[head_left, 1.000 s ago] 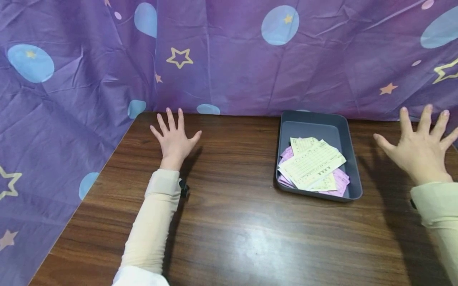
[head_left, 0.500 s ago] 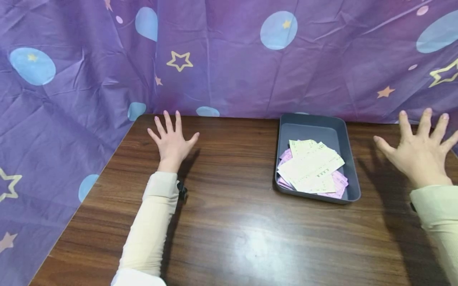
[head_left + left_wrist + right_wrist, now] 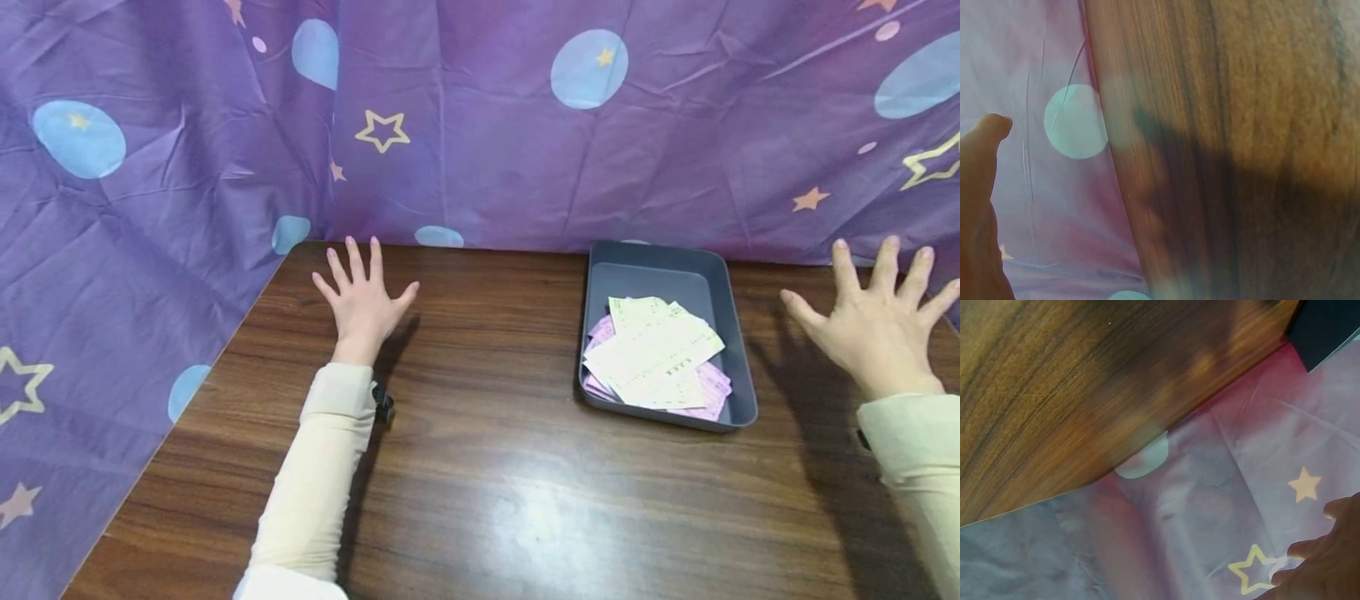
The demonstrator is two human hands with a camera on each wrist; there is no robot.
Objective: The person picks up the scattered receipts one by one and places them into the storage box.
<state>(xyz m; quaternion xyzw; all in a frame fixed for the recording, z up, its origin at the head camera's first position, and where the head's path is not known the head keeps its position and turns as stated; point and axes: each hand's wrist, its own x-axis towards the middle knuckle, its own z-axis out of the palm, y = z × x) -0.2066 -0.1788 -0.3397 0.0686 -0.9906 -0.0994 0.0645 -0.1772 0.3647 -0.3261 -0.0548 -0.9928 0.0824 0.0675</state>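
Observation:
In the head view my left hand (image 3: 362,312) is held over the back left of the table, fingers spread and nothing in it. My right hand (image 3: 877,329) hangs on the far right with its fingers fanned out, also holding nothing. Nearest to it, on its left side, sits a dark grey tray (image 3: 660,257). Pale yellow printed paper slips (image 3: 652,354) lie in a loose pile in the tray's front part, over purple slips (image 3: 712,390). Whatever is under the pile is hidden. The left wrist view catches one digit of the left hand (image 3: 982,206).
A brown wood-grain table (image 3: 480,467) fills the foreground. Behind it and along its left side hangs a purple curtain (image 3: 480,167) with stars and blue circles. The right wrist view shows a corner of the tray (image 3: 1325,331) against the curtain.
Both hands keep their spread pose in nearly the same places. The head view has shifted slightly, so the scene sits a little lower. The tray and slips stay put on the table.

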